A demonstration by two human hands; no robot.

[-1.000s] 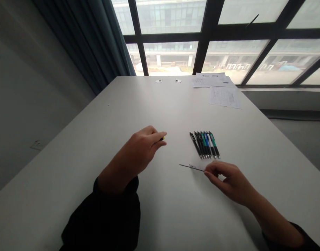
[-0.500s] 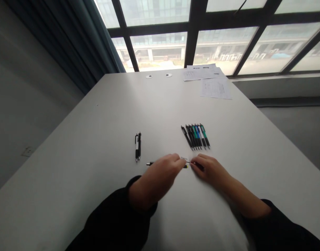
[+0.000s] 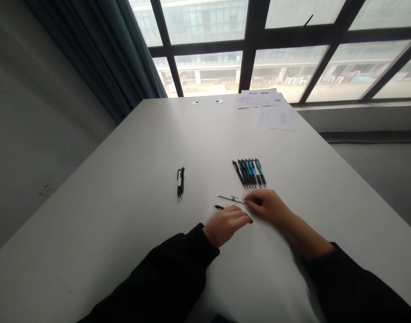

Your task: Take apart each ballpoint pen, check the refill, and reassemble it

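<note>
My left hand (image 3: 226,225) lies low on the white table (image 3: 124,202), fingers closed round a dark pen barrel (image 3: 219,207) whose ends stick out on both sides. My right hand (image 3: 269,207) rests just to its right, fingertips pinching the end of a thin pen refill (image 3: 229,198) that lies on the table and points left. A row of several pens (image 3: 249,172), black, green, blue and white, lies just beyond my right hand. Two black pens (image 3: 180,182) lie side by side further left.
Sheets of printed paper (image 3: 274,117) lie at the table's far right corner, near the window (image 3: 259,45). Two small round discs (image 3: 207,102) sit at the far edge. A dark curtain (image 3: 101,58) hangs at the left. Floor drops off to the right.
My left hand has come in from the left to meet my right hand, uncovering the two black pens, then dropped lower with the barrel. The refill now lies apart from the barrel.
</note>
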